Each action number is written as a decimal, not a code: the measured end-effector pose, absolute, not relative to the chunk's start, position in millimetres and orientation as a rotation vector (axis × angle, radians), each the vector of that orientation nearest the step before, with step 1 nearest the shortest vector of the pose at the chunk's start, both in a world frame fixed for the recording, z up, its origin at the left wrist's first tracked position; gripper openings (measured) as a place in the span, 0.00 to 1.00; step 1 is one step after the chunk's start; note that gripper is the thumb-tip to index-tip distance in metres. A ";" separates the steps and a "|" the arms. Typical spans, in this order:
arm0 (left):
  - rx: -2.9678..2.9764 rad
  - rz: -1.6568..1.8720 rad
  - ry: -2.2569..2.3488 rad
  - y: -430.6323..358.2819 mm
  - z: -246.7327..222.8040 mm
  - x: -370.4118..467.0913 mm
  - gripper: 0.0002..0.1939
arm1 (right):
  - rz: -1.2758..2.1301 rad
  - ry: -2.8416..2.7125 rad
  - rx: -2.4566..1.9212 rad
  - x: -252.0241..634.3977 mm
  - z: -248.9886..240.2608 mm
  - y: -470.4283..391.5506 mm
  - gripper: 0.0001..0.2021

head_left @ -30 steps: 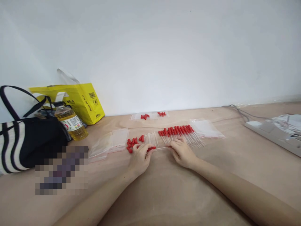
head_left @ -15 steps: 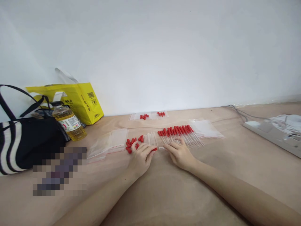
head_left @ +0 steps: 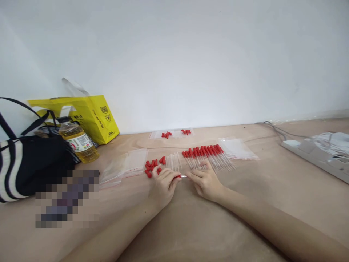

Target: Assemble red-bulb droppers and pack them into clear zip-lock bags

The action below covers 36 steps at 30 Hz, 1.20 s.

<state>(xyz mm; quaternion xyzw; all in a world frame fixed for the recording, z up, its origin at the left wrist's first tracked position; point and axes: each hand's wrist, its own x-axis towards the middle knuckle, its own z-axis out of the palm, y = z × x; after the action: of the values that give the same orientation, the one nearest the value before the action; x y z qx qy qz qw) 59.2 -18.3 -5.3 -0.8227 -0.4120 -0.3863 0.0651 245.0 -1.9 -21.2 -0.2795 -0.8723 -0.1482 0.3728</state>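
My left hand is closed on a red rubber bulb, whose end shows past the fingertips. Between my hands runs a short stretch of clear glass tube; its end meets the bulb, and my right hand pinches the other part. Behind my left hand lie several loose red bulbs and a row of bare glass tubes. Beyond my right hand is a slanted row of droppers, clear tubes with red bulbs on their upper ends.
Clear zip bags lie left and right of the rows; another bag with red bulbs is by the wall. At left stand an oil bottle, a yellow bag and a black bag. A power strip is at right.
My hands have come closer together. The tube's end, apart from the red bulb before, now meets it. The view has shifted slightly.
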 end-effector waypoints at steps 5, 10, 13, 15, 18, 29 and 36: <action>-2.505 -1.115 -1.206 -20.0 -5.6 59.5 0.08 | -0.520 -2.274 -0.681 245.7 -19.0 -1.7 0.12; -2.529 -1.056 -1.171 -21.0 -5.3 61.5 0.08 | -0.634 -2.282 -0.659 244.5 -17.7 -2.3 0.11; -2.520 -1.067 -1.171 -20.9 -5.9 62.6 0.08 | -0.605 -2.261 -0.665 242.2 -18.3 -2.4 0.11; -2.530 -1.067 -1.159 -20.9 -6.3 62.9 0.08 | -0.560 -2.260 -0.662 240.8 -19.7 -2.3 0.11; -2.542 -1.066 -1.150 -21.2 -6.4 62.8 0.08 | -0.516 -2.262 -0.659 239.2 -22.2 -2.1 0.11; -2.560 -1.016 -1.183 -22.0 -4.5 63.0 0.09 | -0.468 -2.293 -0.671 235.7 -22.9 -3.2 0.12; -2.557 -1.063 -1.165 -22.1 -4.4 62.9 0.10 | -0.456 -2.291 -0.637 233.4 -25.8 -1.8 0.13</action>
<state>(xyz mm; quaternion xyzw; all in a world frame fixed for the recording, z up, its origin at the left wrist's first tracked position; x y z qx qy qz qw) 62.9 -22.1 -4.4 -0.8491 -0.3870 -0.3529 0.0686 233.4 -1.8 -25.8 -0.2464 -0.8854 -0.1761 0.3526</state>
